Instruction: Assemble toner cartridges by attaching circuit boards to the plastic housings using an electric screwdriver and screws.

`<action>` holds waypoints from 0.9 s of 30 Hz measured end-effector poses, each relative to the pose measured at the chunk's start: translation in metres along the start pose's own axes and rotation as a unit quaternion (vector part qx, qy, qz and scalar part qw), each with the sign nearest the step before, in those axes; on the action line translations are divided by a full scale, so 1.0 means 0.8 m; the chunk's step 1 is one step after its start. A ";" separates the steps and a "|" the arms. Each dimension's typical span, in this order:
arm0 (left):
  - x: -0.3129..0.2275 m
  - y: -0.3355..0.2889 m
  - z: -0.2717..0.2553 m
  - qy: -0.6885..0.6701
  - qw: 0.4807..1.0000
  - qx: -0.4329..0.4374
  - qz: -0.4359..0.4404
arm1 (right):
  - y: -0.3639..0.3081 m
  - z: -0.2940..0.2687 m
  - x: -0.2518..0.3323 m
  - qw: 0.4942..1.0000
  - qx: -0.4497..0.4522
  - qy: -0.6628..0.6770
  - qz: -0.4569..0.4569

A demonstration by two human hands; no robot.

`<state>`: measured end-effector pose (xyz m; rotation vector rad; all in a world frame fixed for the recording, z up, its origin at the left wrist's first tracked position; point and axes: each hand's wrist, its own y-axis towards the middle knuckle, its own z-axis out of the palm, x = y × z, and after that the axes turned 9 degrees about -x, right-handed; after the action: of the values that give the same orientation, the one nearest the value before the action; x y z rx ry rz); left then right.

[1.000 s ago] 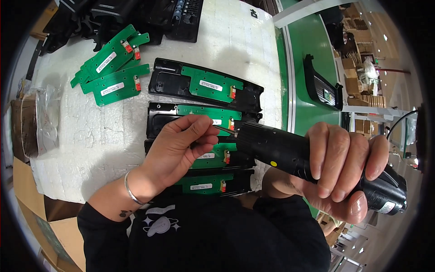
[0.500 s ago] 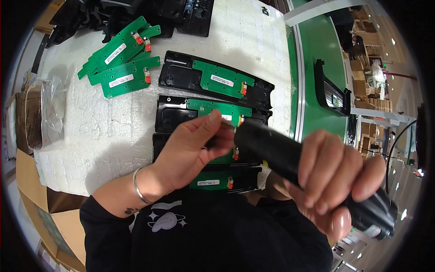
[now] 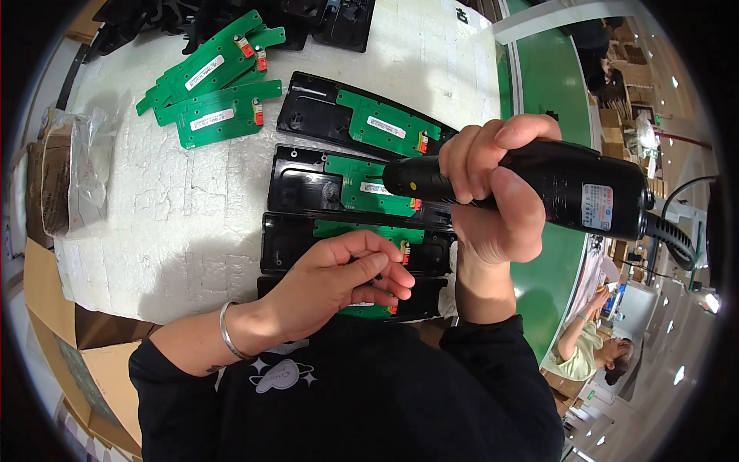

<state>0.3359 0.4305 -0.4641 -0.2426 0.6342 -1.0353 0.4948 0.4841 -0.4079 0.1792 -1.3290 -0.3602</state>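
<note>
Over the second panel (image 3: 286,187) from the far end of the row, the driver (image 3: 570,181) now lies nearly level across the picture, its bit (image 3: 373,178) at the second board (image 3: 348,171), close to the white label (image 3: 375,188). A second ago the bit met the fingertips of the left hand (image 3: 346,269); the two are now apart, the driver having gone out to the board and the left hand having drawn back toward the body. The right hand (image 3: 496,173) is closed firmly round the driver's barrel, with the cord (image 3: 673,231) running off behind. The left hand hangs over the third panel (image 3: 283,245), fingers loosely curled and thumb near the fingertips; a small dark spot shows among them, but whether anything is held cannot be told. Judgement: the work has passed from the fingertips to the board, and placing the bit is now the point that matters. Whether the bit touches the board, or carries a screw, cannot be confirmed at this angle. The second board sits in its panel, as does the first board (image 3: 362,108) in its own. The loose boards (image 3: 223,115) lie overlapped on the white table (image 3: 154,200), in the same arrangement as before.
</note>
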 end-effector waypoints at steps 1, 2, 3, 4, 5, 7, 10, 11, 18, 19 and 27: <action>0.000 0.000 0.002 0.006 1.000 -0.005 -0.004 | 0.000 -0.001 0.000 1.000 0.004 -0.003 -0.003; -0.001 0.000 0.003 0.011 1.000 -0.010 -0.008 | 0.001 -0.001 0.000 1.000 0.007 -0.005 -0.006; -0.001 0.000 0.004 0.011 1.000 -0.009 -0.007 | 0.001 -0.001 0.001 1.000 0.008 -0.006 -0.007; -0.002 0.000 0.004 0.012 1.000 -0.010 -0.005 | 0.002 0.001 0.001 1.000 0.016 -0.011 0.002; -0.002 -0.001 0.003 0.012 1.000 -0.010 -0.003 | 0.003 0.002 0.001 1.000 0.025 -0.015 0.011; -0.007 -0.002 0.003 0.029 1.000 -0.006 -0.003 | 0.004 0.012 0.005 0.999 0.009 -0.030 0.023; -0.006 -0.001 -0.003 0.056 0.998 -0.010 0.017 | 0.002 0.018 0.005 0.998 0.005 -0.053 0.031; -0.005 0.000 -0.004 0.065 0.997 -0.019 0.038 | 0.002 0.019 0.005 0.998 0.018 -0.059 0.029; -0.010 -0.003 -0.004 -0.012 0.997 -0.057 0.043 | 0.010 0.019 0.002 0.997 0.030 -0.049 0.059; -0.009 -0.002 -0.007 -0.034 0.996 -0.061 0.048 | 0.010 0.019 0.001 0.997 0.031 -0.049 0.059; -0.012 0.000 -0.009 -0.118 0.986 -0.094 0.066 | 0.008 0.017 0.008 0.987 0.039 -0.153 0.011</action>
<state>0.3282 0.4398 -0.4663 -0.4752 0.5245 -0.8050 0.4841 0.4886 -0.3971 0.1788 -1.6482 -0.3267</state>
